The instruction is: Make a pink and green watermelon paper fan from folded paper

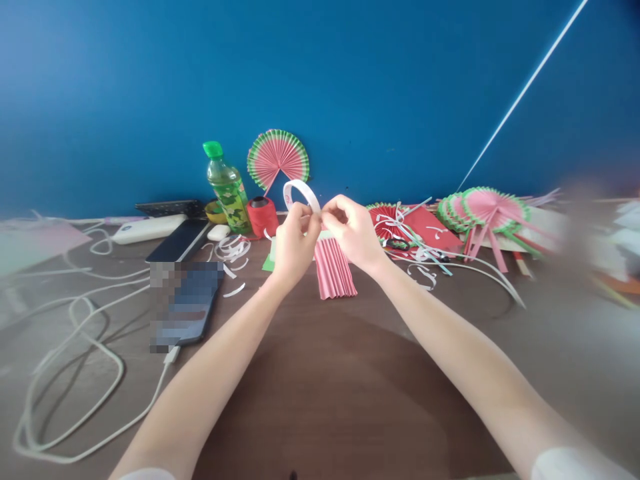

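My left hand (293, 243) holds a white roll of tape (301, 193) up above the brown table, fingers closed on its lower rim. My right hand (353, 230) pinches at the same spot on the roll, thumb and forefinger pressed together against the left fingertips. Just under both hands a pink pleated paper (334, 268) lies on the table, with a bit of green paper (269, 262) beside it.
A phone (186, 303) on a white cable (70, 373) lies left. Behind stand a green bottle (227, 190), a red spool (263, 215) and a watermelon paper fan (278, 158) against the blue wall. More fans (493, 210) and paper strips (425, 257) lie right.
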Available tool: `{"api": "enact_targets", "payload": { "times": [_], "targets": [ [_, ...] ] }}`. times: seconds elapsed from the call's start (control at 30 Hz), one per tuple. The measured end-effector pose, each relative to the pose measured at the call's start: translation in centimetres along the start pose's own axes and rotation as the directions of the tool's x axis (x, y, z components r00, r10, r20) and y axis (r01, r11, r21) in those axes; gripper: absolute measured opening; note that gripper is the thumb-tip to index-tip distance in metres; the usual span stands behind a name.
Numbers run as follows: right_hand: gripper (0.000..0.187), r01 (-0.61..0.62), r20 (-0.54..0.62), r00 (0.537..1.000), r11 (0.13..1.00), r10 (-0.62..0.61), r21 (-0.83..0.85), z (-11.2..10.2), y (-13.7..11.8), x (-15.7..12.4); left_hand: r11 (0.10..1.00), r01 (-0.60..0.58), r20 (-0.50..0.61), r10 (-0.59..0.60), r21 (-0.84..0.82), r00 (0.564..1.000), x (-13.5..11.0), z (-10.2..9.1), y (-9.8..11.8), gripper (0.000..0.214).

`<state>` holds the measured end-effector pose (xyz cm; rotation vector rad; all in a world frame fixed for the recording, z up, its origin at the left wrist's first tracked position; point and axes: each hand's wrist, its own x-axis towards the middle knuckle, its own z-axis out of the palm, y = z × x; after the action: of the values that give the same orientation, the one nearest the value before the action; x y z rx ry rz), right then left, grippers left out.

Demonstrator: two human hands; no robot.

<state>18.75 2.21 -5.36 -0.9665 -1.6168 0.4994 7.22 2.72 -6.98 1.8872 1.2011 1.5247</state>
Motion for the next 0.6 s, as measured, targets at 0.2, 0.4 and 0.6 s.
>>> {"api": "enact_targets", "payload": {
  "times": [0.2, 0.4, 0.6],
  "targets": [
    [0.013, -0.005, 0.071, 0.997, 1.000, 0.005, -0.006, -0.9, 0.4, 0.5, 0.949, 0.119, 0.122, -0.086, -0.293, 0.989, 1.0, 0.0, -1.0, 0.015],
    [0.016, 0.336, 0.138, 0.942, 0.890, -0.307, -0.309, -1.4, 0.8, 0.7, 0.957, 0.182, 0.145, -0.151, -0.227, 0.978, 1.3, -0.3, -1.2, 0.015],
    [0.016, 0.372, 0.159, 0.928, 0.858, -0.336, -0.354, -1.8, 0.9, 0.8, 0.979, 0.149, 0.172, -0.125, -0.136, 0.977, 1.1, -0.4, -0.4, 0.011]
  ]
}}
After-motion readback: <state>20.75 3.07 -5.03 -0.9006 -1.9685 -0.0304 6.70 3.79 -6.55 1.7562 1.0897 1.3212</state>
